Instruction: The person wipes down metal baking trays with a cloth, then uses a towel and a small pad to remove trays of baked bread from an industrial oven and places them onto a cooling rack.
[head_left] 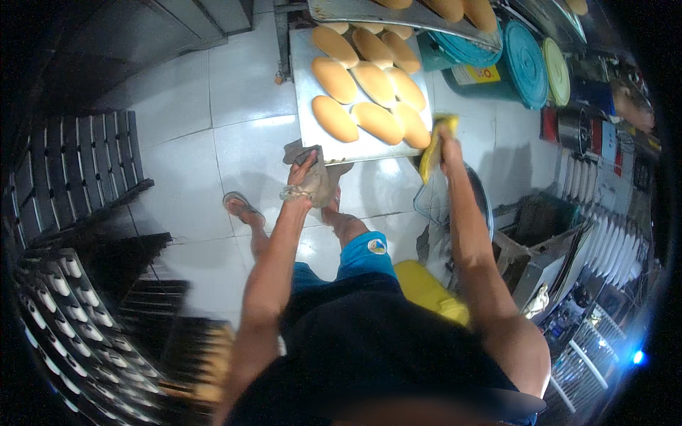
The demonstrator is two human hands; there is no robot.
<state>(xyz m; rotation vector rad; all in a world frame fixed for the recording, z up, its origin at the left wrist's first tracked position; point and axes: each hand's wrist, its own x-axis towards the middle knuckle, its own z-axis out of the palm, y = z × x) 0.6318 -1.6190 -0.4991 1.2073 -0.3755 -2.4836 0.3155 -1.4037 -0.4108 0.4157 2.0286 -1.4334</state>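
A metal baking tray (pixel 342 150) stretches out in front of me, carrying several golden oblong bread rolls (pixel 334 119) set close together in rows. My left hand (pixel 301 176) is closed on its near left corner, with a grey-brown cloth (pixel 328 182) bunched between palm and metal. At the near right corner, my right hand (pixel 449 148) grips through a yellow cloth (pixel 430 162), slightly blurred. Both arms reach forward. The far end of the tray lies beneath another tray (pixel 405 23), which also bears rolls.
Lidded teal bins (pixel 527 60) stand at the far right. Dark slatted racks (pixel 78 170) line the left, with a stack of trays (pixel 85 312) nearer me. A yellow container (pixel 430 287) sits by my legs. White tiled floor (pixel 256 160) lies below.
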